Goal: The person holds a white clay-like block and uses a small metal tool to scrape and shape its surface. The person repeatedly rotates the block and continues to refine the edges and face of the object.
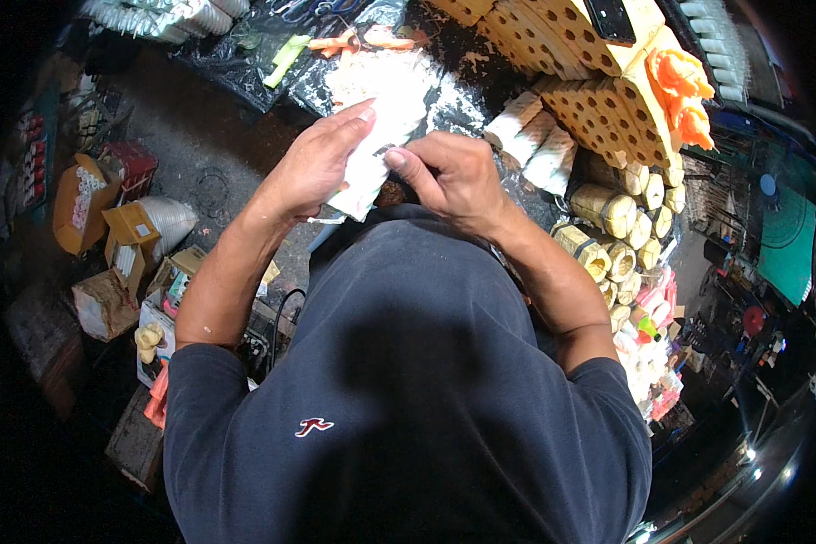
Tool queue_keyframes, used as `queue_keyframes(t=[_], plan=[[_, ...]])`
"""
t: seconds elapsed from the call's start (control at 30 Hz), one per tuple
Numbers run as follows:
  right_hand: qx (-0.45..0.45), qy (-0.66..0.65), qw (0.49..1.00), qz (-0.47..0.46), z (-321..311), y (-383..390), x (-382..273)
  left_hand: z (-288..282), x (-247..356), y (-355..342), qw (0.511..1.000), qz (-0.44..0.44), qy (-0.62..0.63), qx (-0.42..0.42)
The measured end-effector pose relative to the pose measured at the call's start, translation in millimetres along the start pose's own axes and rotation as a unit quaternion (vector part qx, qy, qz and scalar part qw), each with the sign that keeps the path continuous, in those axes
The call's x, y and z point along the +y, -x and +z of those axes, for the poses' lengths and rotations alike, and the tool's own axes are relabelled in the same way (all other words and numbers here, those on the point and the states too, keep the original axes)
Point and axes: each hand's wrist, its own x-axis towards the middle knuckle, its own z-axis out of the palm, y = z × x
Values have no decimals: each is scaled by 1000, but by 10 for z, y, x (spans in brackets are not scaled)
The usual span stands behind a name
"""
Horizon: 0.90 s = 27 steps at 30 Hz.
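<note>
Head view. The white piece (pixel 361 186) is located just in front of the dark shirt (pixel 408 363), between the two hands. Strong light washes out its surface; material and thickness cannot be determined.

Grip, left hand (pixel 322 163): fingers extended along the left side of the piece; whether they clasp it or merely rest on it cannot be told. Grip, right hand (pixel 462 181): thumb and curled fingers closed on the right edge.

Handling (estimated): treat as light and easily marked, with edges that may bend or crumble. Support the left side with a flat palm; pinch the right edge lightly, without squeezing the middle.

Containers:
- Open cardboard box (pixel 66 232), at left: filled with small whitish and pinkish items.
- Brown carton (pixel 125 225), beside it: contents not legible; a stack of translucent cups (pixel 174 227) lies next to it.
- Red box (pixel 129 170), behind these: contents not visible.

At right, yellow blocks (pixel 589 109) pierced with round holes stand above several yellow cylinders (pixel 605 210), some hollow-ended.
</note>
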Motion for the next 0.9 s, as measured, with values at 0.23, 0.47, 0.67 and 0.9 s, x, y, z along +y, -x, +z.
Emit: queue_keyframes(t=[0.23, 0.47, 0.67, 0.9], plan=[[14, 1, 1000, -1, -5, 36, -76, 27, -16, -33, 999, 10, -16, 37], [75, 92, 988, -97, 49, 38, -12, 15, -52, -49, 999, 7, 22, 23], [12, 58, 997, -58, 46, 41, -2, 25, -19, -45, 999, 8, -16, 38], [-60, -78, 989, 107, -4, -2, -165, -23, -119, -90, 999, 12, -6, 52]])
